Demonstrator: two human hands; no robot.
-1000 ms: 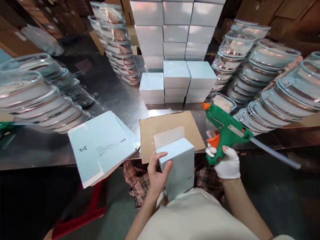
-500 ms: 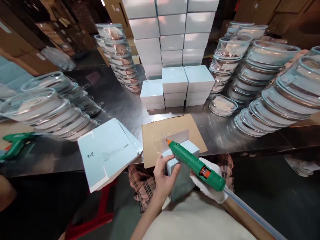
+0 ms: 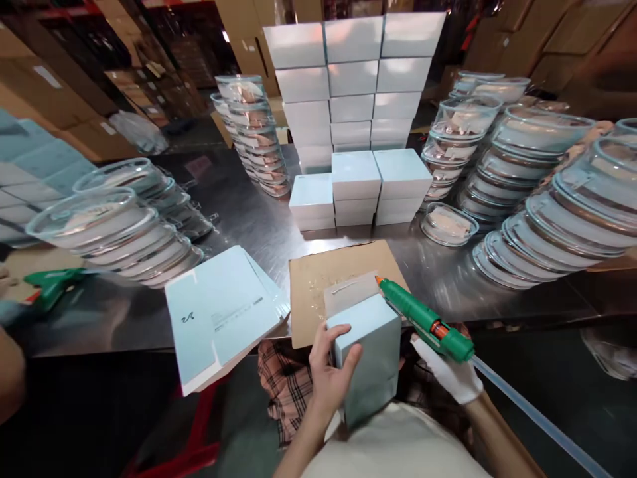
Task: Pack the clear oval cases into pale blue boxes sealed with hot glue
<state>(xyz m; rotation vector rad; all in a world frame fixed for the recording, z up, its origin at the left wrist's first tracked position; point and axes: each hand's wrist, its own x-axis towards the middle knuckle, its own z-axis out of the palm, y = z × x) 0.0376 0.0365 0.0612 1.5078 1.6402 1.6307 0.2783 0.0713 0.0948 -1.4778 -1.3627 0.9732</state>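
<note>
Pale-blue flat cartons stacked on steel table, bare left hand gripping light-blue box at near edge of cardboard sheet, glue bead on its raised flap, white-gloved right hand grasping green hot-glue gun.

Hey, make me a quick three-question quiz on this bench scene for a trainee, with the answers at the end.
1. True or false: the left hand is gloved.
2. Which tool does the right hand hold? A) scissors; B) green glue gun; C) tape dispenser.
3. Fill in: the light-blue box held by the left hand has an open flap, seen against a sheet of brown ____.

Key:
1. False; it is bare.
2. B.
3. Cardboard.
</note>
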